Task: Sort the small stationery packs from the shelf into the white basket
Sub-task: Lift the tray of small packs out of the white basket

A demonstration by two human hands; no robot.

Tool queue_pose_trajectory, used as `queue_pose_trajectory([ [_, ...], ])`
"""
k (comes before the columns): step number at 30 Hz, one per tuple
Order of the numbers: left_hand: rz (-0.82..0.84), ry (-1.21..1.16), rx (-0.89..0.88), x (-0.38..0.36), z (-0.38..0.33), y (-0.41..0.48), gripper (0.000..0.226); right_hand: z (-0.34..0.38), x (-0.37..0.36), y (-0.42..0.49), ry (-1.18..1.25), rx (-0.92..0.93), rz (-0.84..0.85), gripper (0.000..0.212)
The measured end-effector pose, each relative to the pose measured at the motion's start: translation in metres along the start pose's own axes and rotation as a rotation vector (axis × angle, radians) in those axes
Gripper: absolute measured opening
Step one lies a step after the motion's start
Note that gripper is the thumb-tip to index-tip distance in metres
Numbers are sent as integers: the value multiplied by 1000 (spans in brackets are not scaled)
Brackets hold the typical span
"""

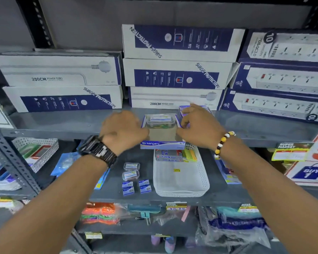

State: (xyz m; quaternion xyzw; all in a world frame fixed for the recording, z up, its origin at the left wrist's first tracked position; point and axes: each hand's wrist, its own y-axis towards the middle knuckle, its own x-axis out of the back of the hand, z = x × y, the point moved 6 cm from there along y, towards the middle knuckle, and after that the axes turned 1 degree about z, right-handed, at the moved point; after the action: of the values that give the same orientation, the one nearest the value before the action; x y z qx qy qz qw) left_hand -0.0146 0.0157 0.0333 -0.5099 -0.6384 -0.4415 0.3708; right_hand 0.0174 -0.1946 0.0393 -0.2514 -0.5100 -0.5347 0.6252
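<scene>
Both hands are flanking the open blue Kangaro carton (pixel 162 133): left hand (pixel 122 130) loosely curled, apparently empty; right hand (pixel 196 125) pinching its wall. The clear plastic pack (pixel 160 120) inside should be lifted straight up, then lowered into the white perforated basket (pixel 181 180) below.

The left hand (pixel 122 128) was motion-blurred, its fingers unclear; the right hand (pixel 196 125) hid the box behind it.

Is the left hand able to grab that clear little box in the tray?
Probably yes. The left hand is right beside the tray, and the clear box lies on top with nothing over it. The right hand is at the other side, not covering it.
</scene>
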Motion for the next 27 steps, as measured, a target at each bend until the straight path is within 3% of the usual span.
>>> queue_pose_trajectory([
  [6, -43, -49, -22, 2, -5, -70, 33, 2, -1, -64, 68, 54, 3, 17],
  [13, -50, -72, -49, -57, 5, -108, 33, -26, -45, -110, 115, 46, -42, 10],
  [19, -7, 27, 3, -143, 13, -78, 30, -71, -109, -86, 109, -64, -40, 12],
  [27, 213, 157, 48, -267, 31, -8, 40, -136, -204, -32, 20, -204, 96, 26],
])
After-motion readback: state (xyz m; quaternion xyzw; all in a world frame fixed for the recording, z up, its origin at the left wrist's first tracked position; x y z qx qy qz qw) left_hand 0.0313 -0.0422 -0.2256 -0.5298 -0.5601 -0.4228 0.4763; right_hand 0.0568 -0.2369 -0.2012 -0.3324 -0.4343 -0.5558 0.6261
